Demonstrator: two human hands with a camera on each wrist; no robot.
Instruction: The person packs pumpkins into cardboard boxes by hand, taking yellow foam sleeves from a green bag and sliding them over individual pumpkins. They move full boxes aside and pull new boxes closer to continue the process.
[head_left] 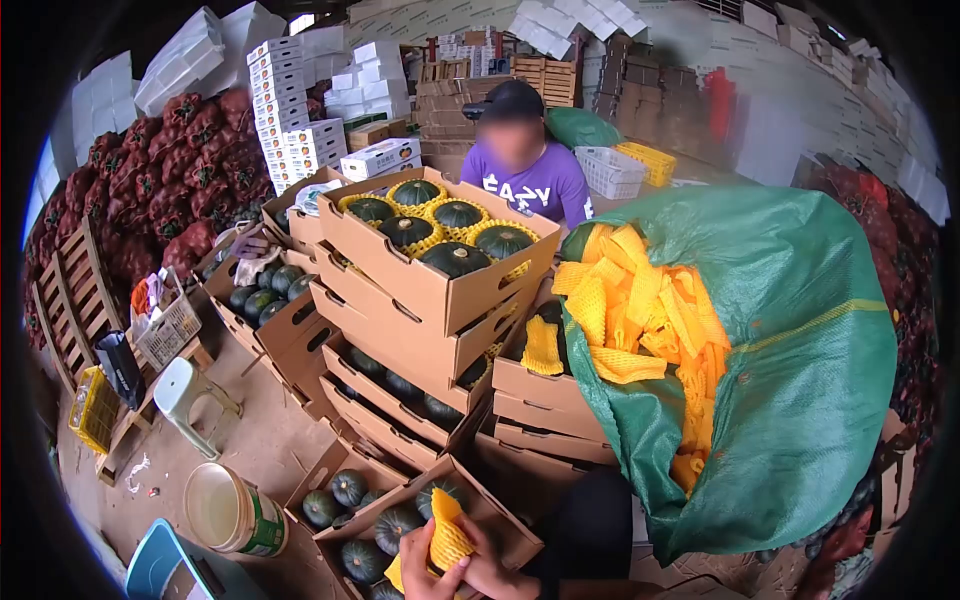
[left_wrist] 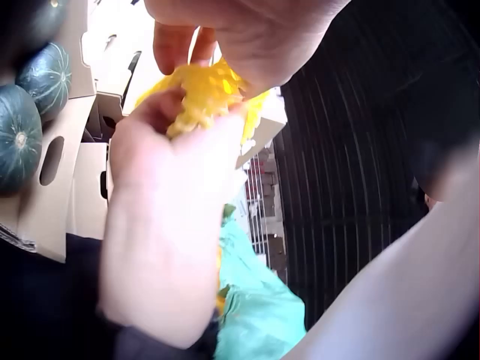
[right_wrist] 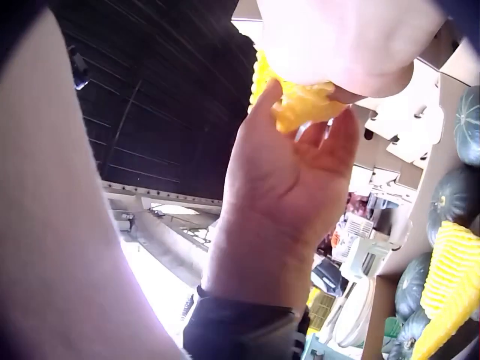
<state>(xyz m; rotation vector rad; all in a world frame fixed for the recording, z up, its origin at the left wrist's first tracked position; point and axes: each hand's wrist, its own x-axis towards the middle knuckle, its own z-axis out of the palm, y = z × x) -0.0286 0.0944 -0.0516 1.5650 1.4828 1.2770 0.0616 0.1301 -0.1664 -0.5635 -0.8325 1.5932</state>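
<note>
Both hands are together at the bottom of the head view, over an open cardboard box (head_left: 515, 535) of dark green squashes (head_left: 397, 528). My left hand (head_left: 425, 568) grips a yellow foam net sleeve (head_left: 452, 543) from one side. From the other side, my right hand (head_left: 492, 572) holds the same sleeve with its fingers bent round it. In the left wrist view the sleeve (left_wrist: 202, 94) is bunched between the fingertips of both hands. Another yellow sleeve (right_wrist: 450, 270) lies over squashes in the right wrist view.
A big green sack (head_left: 800, 400) spilling yellow net sleeves (head_left: 650, 310) stands at the right. Ahead rise stacked cartons (head_left: 390, 290), the top one filled with netted squashes. A person in a purple shirt (head_left: 540, 185) sits behind them. A bucket (head_left: 225, 510) and stool (head_left: 190, 395) stand left.
</note>
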